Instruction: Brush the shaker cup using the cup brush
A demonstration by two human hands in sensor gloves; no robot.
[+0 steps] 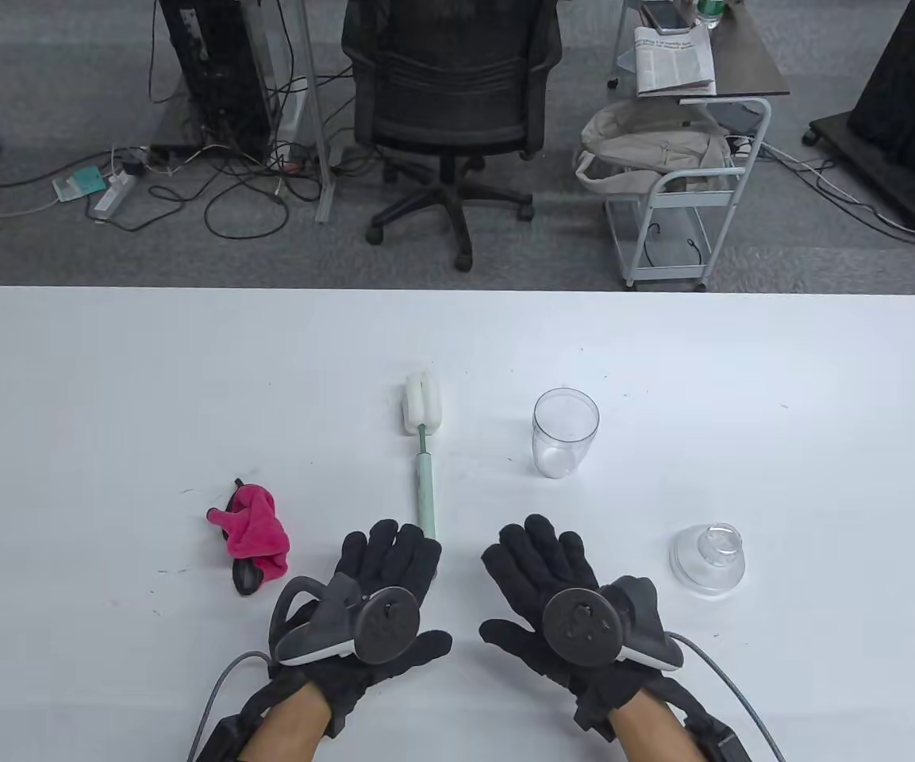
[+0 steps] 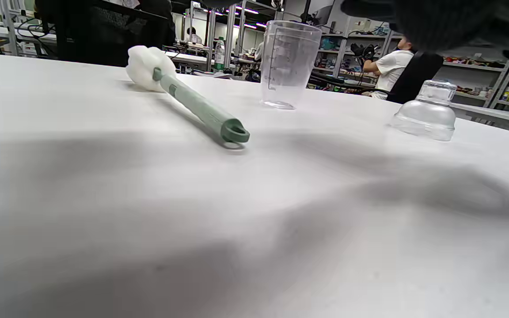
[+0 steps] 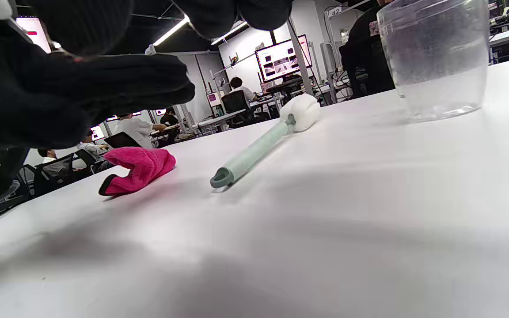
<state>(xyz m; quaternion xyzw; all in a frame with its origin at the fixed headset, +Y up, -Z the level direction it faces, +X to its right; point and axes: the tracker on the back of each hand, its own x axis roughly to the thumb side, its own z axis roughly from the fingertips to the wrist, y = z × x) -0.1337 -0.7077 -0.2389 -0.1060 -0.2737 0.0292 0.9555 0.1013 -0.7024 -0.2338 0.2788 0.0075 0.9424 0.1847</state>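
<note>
A clear shaker cup (image 1: pixel 565 432) stands upright on the white table (image 1: pixel 108 381); it also shows in the left wrist view (image 2: pixel 288 64) and the right wrist view (image 3: pixel 433 59). The cup brush (image 1: pixel 424 460), white sponge head and pale green handle, lies flat left of the cup, handle end toward me (image 2: pixel 201 108) (image 3: pixel 259 148). My left hand (image 1: pixel 382 583) lies flat and empty just behind the handle's end, fingers spread. My right hand (image 1: pixel 552 587) lies flat and empty beside it, nearer than the cup.
The clear shaker lid (image 1: pixel 708 557) sits on the table right of my right hand (image 2: pixel 427 112). A pink cloth (image 1: pixel 252 536) over a dark object lies left of my left hand (image 3: pixel 137 170). An office chair (image 1: pixel 451 103) and a cart (image 1: pixel 675 190) stand beyond the far edge.
</note>
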